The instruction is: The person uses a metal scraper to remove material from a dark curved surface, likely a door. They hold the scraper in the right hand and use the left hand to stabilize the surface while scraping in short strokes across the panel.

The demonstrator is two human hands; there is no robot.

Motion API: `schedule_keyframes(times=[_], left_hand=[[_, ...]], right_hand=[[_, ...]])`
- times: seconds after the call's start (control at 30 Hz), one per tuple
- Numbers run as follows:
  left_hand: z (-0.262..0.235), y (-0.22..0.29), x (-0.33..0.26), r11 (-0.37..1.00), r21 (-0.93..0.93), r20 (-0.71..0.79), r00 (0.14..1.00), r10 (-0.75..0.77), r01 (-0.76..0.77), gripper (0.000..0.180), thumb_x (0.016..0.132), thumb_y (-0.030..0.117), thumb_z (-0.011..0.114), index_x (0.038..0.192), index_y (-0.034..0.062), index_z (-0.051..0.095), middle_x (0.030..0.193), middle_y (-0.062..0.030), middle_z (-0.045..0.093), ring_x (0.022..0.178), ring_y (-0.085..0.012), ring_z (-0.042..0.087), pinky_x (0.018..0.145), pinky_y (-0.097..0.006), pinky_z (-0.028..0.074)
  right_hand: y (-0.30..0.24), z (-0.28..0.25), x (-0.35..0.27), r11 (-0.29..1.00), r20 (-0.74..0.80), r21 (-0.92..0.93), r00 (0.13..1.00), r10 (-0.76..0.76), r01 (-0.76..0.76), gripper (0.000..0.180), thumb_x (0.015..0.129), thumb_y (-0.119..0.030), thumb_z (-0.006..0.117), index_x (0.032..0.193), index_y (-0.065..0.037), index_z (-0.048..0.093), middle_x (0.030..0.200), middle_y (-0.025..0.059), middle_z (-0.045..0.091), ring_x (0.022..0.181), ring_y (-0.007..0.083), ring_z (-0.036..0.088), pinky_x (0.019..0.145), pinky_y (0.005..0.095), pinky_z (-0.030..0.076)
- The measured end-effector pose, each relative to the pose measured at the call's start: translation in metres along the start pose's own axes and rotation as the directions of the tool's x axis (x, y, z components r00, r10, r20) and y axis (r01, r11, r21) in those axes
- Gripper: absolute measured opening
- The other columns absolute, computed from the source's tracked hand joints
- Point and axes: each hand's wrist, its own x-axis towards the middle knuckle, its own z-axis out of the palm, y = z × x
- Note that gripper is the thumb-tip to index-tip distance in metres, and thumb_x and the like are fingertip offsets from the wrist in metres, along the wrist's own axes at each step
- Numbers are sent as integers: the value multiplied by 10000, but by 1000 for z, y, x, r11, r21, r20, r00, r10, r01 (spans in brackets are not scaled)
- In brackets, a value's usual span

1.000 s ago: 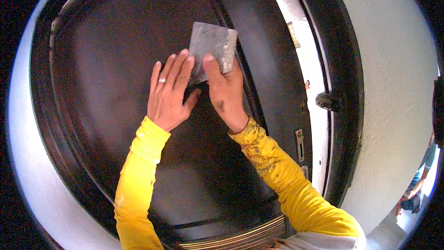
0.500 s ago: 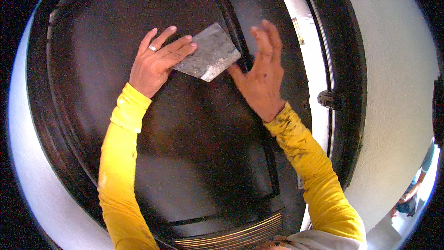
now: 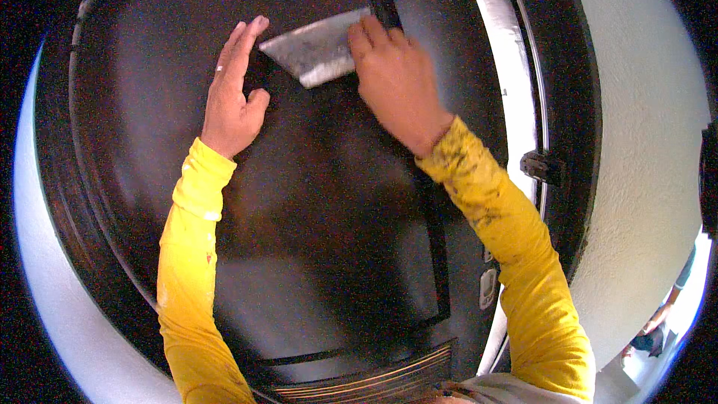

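Head view, looking at a dark brown door panel [image 3: 299,254]. In the upper middle of the frame, a grey sheet of sandpaper [image 3: 318,52] lies flat against the panel. The right hand [image 3: 396,82] presses its fingertips on the sheet's right edge. The left hand [image 3: 235,93], wearing a ring, rests open and flat just beside the sheet, holding nothing. This looks like mid-sanding; the next stroke needs steady, even pressure.

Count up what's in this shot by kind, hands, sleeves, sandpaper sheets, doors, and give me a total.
Hands: 2, left hand and right hand
Yellow sleeves: 2, left sleeve and right sleeve
Grey sandpaper sheet: 1
Dark door: 1
Ring: 1
Total: 7
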Motion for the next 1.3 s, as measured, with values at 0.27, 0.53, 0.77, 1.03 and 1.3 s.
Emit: schedule_keyframes(times=[0.27,0.53,0.77,1.03,1.3], left_hand=[[1,2,4,998,4,-92,993,-68,69,761,760,-50,534,1495,38,358,1467,-132,495,1425,-328,371,1200,-399,251],[4,-2,0,992,-44,-176,976,-128,122,708,778,-55,530,1468,24,399,1446,-167,507,1371,-333,448,1162,-390,322],[-1,6,1,989,-61,-148,979,-143,135,666,828,52,591,1464,2,398,1450,-195,492,1383,-352,428,1163,-411,308],[4,33,14,705,-636,360,929,-90,315,1515,527,753,810,1543,-60,33,1606,-258,141,1503,-350,128,1219,-413,122],[-19,0,30,848,-441,50,951,-304,294,281,904,264,724,1040,26,659,911,-113,722,824,-201,685,754,-333,528]], right_hand=[[19,0,38,998,56,-60,998,-1,4,263,842,-95,553,1080,-10,624,1132,179,644,892,330,677,763,437,562],[-22,-28,-14,994,128,-71,987,95,-87,312,855,-84,539,1150,-6,605,1173,198,632,872,332,690,720,433,575],[24,-24,87,991,146,-132,988,44,-25,163,848,-86,549,986,-37,623,968,165,687,803,345,705,674,461,577],[-57,-74,38,909,292,332,944,154,-251,241,869,-212,592,1017,-23,575,849,185,680,752,386,683,640,471,550],[-20,-75,93,766,334,641,918,-213,-55,476,828,-284,707,1230,-45,619,1023,186,693,960,320,670,877,412,520]])
